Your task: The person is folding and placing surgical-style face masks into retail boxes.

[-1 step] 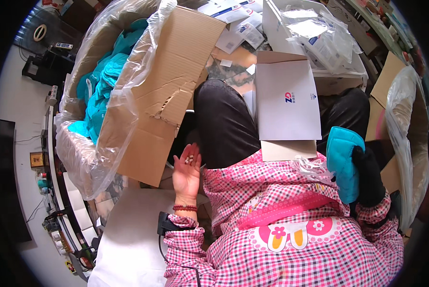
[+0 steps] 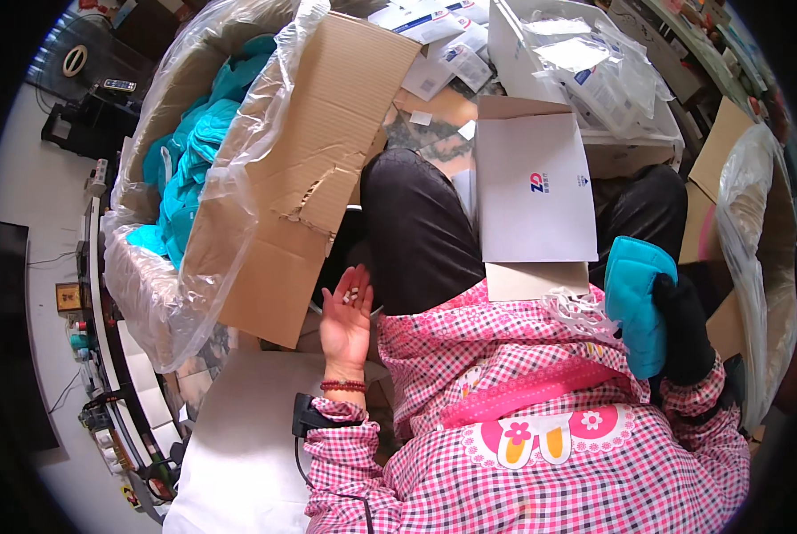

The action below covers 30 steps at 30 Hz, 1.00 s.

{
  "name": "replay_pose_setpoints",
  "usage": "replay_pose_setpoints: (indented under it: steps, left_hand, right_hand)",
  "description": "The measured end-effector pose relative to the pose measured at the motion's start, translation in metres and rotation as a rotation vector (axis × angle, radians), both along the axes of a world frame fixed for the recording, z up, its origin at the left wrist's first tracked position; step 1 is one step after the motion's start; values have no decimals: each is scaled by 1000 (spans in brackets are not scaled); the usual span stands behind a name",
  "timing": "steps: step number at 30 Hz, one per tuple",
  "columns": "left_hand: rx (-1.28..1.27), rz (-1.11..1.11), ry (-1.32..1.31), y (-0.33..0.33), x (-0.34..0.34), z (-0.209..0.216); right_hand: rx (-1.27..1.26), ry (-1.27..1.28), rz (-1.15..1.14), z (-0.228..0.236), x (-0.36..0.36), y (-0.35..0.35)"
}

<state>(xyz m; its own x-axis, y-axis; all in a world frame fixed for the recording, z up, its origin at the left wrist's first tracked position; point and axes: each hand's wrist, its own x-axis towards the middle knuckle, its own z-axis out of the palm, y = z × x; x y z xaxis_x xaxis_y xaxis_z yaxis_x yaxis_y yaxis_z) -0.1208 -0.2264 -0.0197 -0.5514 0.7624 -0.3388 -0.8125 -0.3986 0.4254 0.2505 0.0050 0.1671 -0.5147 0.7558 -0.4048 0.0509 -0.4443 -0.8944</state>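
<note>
My left hand [image 2: 346,325] is held palm up with its fingers stretched out. Several small pale bits show on its fingers; whether they are tape or loose pieces I cannot tell. A red beaded bracelet [image 2: 342,386] circles that wrist. In a black glove, my right hand [image 2: 686,329] grips a folded teal padded fabric piece [image 2: 639,298] above my right thigh. Looped white cords [image 2: 581,313] lie beside the fabric on my lap. A white carton [image 2: 538,191] with an open flap rests across my legs, left of the fabric and touched by neither hand.
At the left, a large cardboard box [image 2: 305,178] lined with clear plastic holds more teal pieces [image 2: 194,151]. A white bin [image 2: 630,145] at the far right holds clear packets [image 2: 594,71]. Printed packets [image 2: 438,58] lie on the floor. Another plastic-lined box [image 2: 754,240] stands at the right.
</note>
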Motion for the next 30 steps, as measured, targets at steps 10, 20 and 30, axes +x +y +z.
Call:
replay_pose_setpoints:
  steps: [10,20,30]
  left_hand:
    - [-821,-25,521,18,-41,-19]
    - [-846,-19,737,41,-25,-18]
    - [-453,-166,801,103,79,104]
  right_hand:
    - [348,-322,406,2,-57,26]
    - [257,-120,113,-51,-75,77]
    - [-343,316,-42,-50,-67,74]
